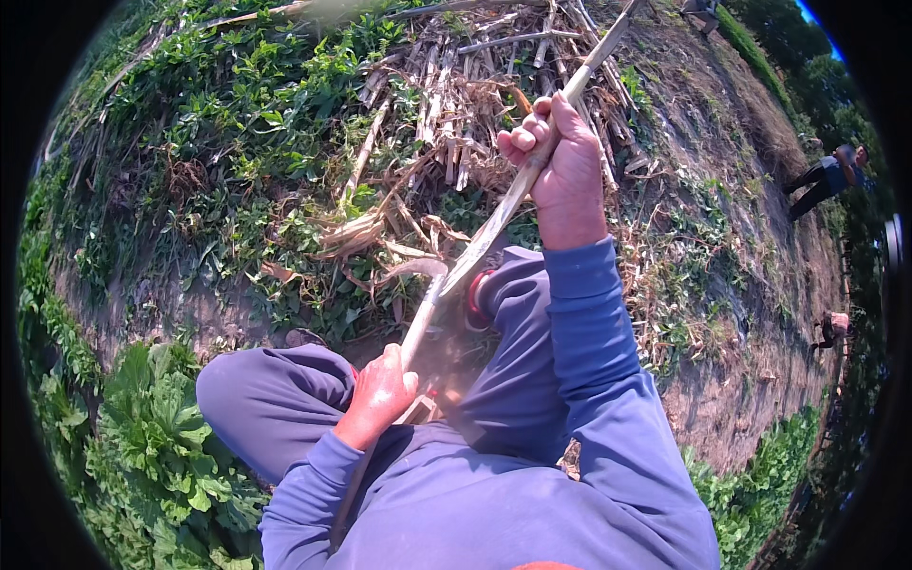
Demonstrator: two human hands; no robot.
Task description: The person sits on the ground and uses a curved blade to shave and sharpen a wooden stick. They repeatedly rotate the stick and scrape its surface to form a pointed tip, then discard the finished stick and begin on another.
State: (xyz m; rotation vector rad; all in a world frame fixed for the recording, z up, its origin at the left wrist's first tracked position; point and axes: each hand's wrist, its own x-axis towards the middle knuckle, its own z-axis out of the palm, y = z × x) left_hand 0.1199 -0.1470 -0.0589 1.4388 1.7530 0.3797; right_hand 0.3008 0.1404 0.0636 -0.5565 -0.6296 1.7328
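Note:
My right hand (566, 167) is wrapped around a long dry stalk (491, 231), likely corn, which slants from the top right down toward my knees. The stalk's lower end looks split and pale. In my left hand (377, 392) is the wooden handle (420, 320) of a sickle. The sickle's curved blade (417, 266) points left and lies close to the lower end of the stalk; whether the two touch I cannot tell. Dry husk leaves (356, 235) lie just beyond the blade. My bent legs (278, 395) are on both sides of the tool.
A heap of cut dry stalks (445, 107) lies ahead on the ground. Low green plants (285, 92) spread to its left, and broad leafy greens (164, 434) grow beside my left knee. Bare soil (748, 285) stretches to the right, where a person (830, 178) stands farther off.

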